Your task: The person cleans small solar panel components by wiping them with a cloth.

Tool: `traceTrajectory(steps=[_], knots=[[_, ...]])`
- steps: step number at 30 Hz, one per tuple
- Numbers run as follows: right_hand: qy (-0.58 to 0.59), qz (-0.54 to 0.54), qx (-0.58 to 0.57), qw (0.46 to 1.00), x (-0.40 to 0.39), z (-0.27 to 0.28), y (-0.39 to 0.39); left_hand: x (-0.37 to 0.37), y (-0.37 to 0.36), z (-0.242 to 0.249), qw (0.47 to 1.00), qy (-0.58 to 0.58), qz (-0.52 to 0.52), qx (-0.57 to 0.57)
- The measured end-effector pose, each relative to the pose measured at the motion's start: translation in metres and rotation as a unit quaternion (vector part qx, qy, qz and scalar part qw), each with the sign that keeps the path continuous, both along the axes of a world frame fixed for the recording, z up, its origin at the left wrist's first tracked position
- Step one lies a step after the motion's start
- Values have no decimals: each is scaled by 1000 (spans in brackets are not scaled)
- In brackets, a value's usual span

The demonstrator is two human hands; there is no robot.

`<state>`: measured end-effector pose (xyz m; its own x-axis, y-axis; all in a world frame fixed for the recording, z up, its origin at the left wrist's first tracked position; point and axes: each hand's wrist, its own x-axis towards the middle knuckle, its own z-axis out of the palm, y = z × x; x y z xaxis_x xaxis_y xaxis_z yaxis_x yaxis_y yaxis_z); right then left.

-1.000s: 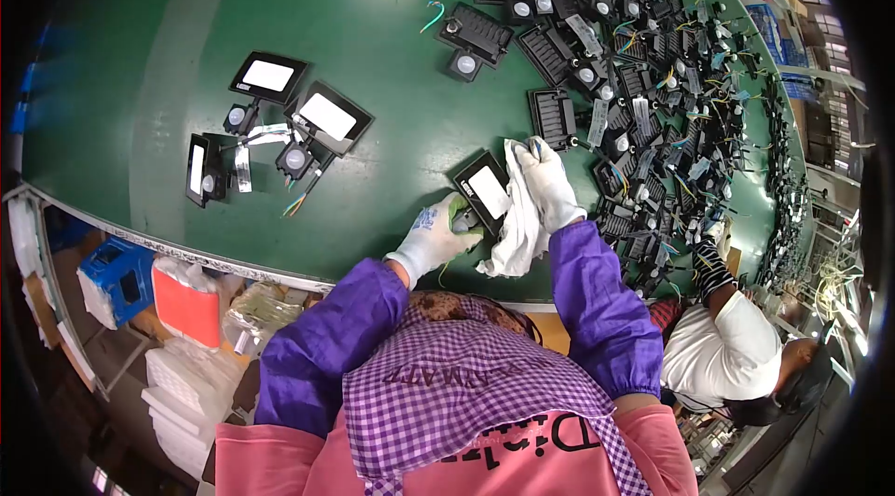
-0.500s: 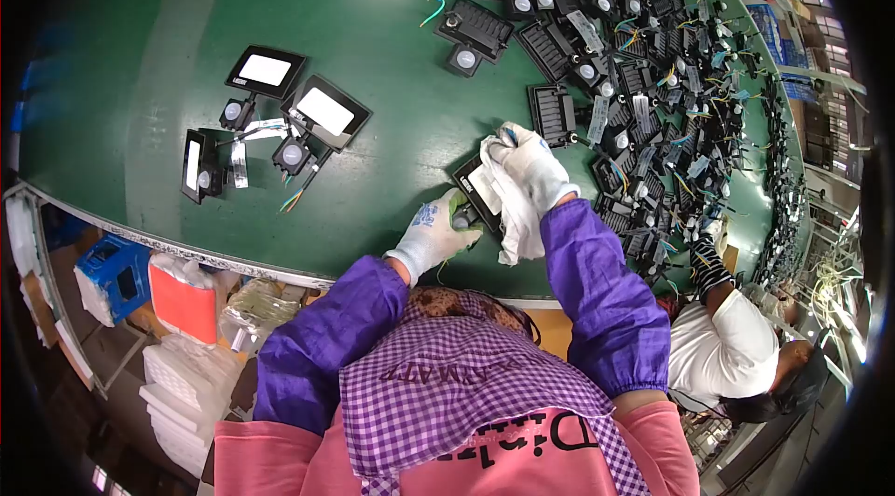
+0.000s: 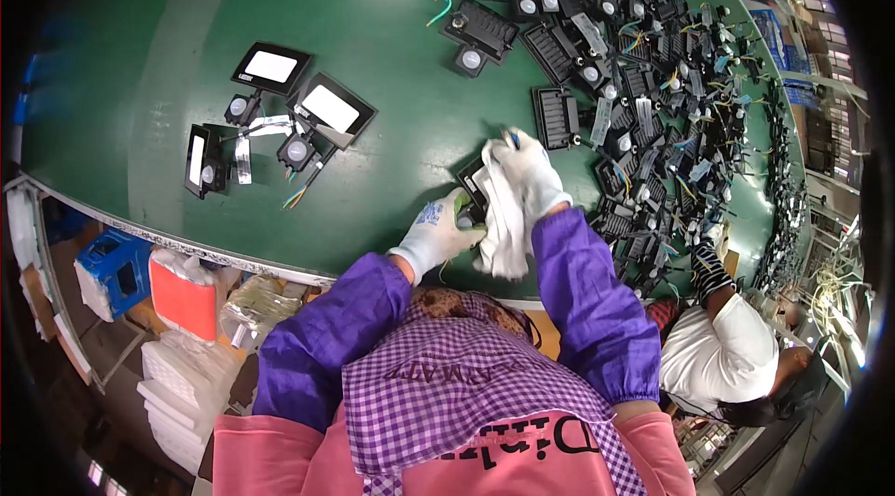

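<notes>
My gloved left hand [image 3: 442,227] grips a black LED floodlight [image 3: 472,181] with a motion sensor by its lower end, near the table's front edge. In my gloved right hand [image 3: 528,170] is a white cloth [image 3: 503,221], pressed over the floodlight's face and hiding most of it. Left of my hands lie three similar floodlights, lit-looking white panels showing: an upper one [image 3: 271,66], a middle one [image 3: 331,110] and a lower left one [image 3: 199,160]. Coloured wire ends stick out beside them.
Many more floodlights [image 3: 559,48] crowd the right side of the green table [image 3: 373,39], mostly with ribbed backs up. A co-worker [image 3: 722,347] in a white top sits at the right. Below the table's left edge stand a blue stool [image 3: 114,274] and a red box [image 3: 186,298].
My right hand has shifted slightly left with the cloth, which now covers more of the floodlight and hangs lower. My left hand keeps its hold.
</notes>
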<state>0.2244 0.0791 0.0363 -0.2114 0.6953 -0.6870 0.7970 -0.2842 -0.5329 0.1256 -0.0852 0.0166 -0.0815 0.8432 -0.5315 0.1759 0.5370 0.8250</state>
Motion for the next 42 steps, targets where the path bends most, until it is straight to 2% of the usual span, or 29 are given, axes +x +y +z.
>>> traceTrajectory(steps=[2,4,5,6,9,11,12,14,15,16,18,19,20,21,22,23,24,26,28,30,31,32,34,36,38,40,42], knots=[[-3,5,-6,1000,13,-31,3,3,-2,-2,1000,-9,-1,-7],[-17,50,13,999,22,-33,8,0,-2,-9,999,-40,6,-15],[38,-17,5,999,34,-68,7,-2,0,-3,999,-46,5,-17],[29,-1,-6,1000,27,-53,6,-2,0,-3,999,-47,4,-11],[-31,19,-62,997,-27,41,-16,-3,-3,-4,999,-41,1,3],[-54,220,51,973,-26,54,-39,-1,-2,-2,1000,-28,0,15],[-59,319,116,939,-23,52,-47,-2,2,-2,999,-33,-20,-12],[-60,291,90,951,-26,47,-47,-6,3,-4,995,-40,-56,-73],[-58,276,75,957,-30,45,-48,-5,0,-5,999,25,-40,-9],[-54,255,36,965,-33,51,-40,-6,-2,-6,999,-8,-32,-20],[4,76,23,997,-30,44,-26,-6,3,-4,996,-78,-15,-33],[-18,52,-32,998,-31,56,-15,-6,1,-7,997,-80,-4,-15],[-29,161,90,982,-29,55,-20,-6,1,-6,997,-73,-8,-28],[-40,265,210,940,-23,53,-30,-7,4,-3,997,-67,-12,-40],[-51,363,323,873,-22,59,-38,-6,5,-2,997,-62,-16,-53],[-95,393,260,877,-29,66,-44,-6,3,-1,999,-28,-16,-7],[-63,408,213,885,-38,67,-44,-8,4,-1,999,-45,-17,-21],[-77,345,197,915,-31,43,-24,-10,5,1,995,-81,-27,-52],[-73,302,187,932,-28,31,2,-4,0,-13,997,-72,3,-10],[-76,318,224,918,-25,57,-7,-3,-1,-15,998,-55,5,-6],[-53,351,263,897,-16,76,-21,-3,1,-5,994,-108,29,-23],[-13,365,298,882,-6,60,-34,-3,0,-5,995,-93,28,-6],[34,323,377,867,31,21,-73,-2,-1,-5,997,-66,20,28],[26,278,294,914,64,28,-97,-1,0,-4,992,-119,33,-11],[-5,243,301,922,95,18,-102,-1,2,-3,984,-168,41,-49],[-73,170,188,965,114,16,-101,-4,1,-5,986,-158,37,-34],[-107,88,221,965,135,1,-112,-2,-2,-11,984,-167,44,-38]])
